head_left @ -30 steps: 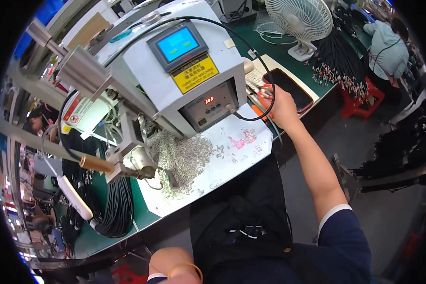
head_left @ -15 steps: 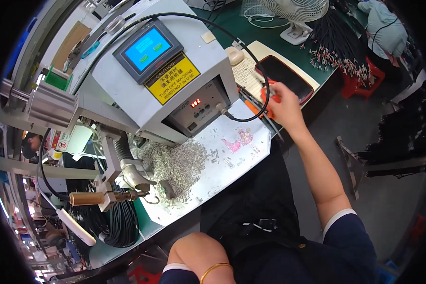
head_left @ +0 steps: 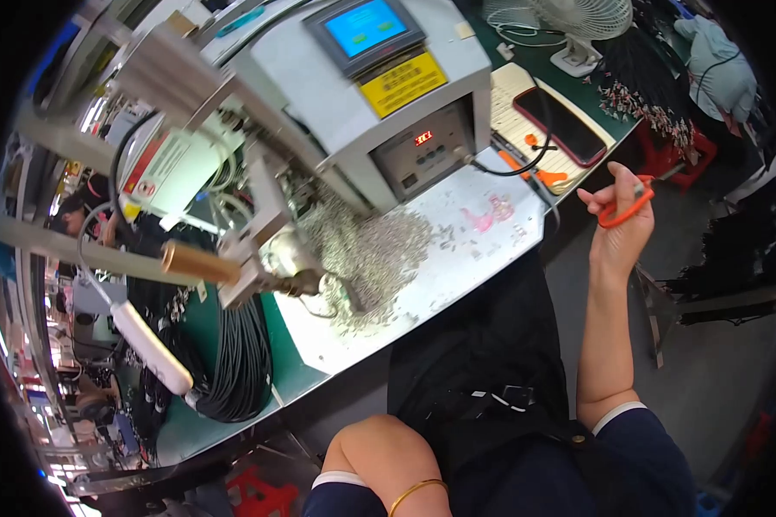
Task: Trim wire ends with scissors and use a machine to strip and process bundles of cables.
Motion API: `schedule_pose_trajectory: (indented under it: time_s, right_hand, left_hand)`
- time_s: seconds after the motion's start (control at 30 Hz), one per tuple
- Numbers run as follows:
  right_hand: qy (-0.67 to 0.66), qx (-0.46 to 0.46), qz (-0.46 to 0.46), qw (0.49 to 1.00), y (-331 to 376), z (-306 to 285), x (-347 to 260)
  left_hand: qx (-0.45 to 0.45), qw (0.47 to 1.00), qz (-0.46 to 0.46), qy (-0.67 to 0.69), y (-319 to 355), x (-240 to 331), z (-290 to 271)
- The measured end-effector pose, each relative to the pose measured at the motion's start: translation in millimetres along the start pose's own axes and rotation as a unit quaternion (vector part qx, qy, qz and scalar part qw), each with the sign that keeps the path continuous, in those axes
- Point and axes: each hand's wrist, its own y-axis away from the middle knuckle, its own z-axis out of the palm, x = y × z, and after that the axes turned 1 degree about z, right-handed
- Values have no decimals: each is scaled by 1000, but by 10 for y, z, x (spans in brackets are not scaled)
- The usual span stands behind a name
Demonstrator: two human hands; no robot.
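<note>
Red scissors point(head_left: 627, 213) are sitting in the curled right hand point(head_left: 621, 241), a phone point(head_left: 560, 127) lying left of it. Holding seems the step; moving is needing care. Left hand not showing.

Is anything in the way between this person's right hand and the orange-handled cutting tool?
Nothing visible is: the right hand holds the orange-handled tool, with the handle against its fingers. The phone and the black cable lie off to the left, not between them.
</note>
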Motion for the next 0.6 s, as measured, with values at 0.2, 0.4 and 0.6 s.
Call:
schedule_pose_trajectory:
  time_s: [0.2,0.4,0.6]
  right_hand:
    - [-41,15,-29,999,518,243,-204]
    - [-155,-87,-106,978,774,284,-492]
    - [-313,-350,-28,883,872,470,-667]
  left_hand:
    - [-2,999,34,-2,-238,105,-606]
    - [51,994,93,-37,-590,72,-1044]
    - [-36,960,47,-275,-889,184,-1439]
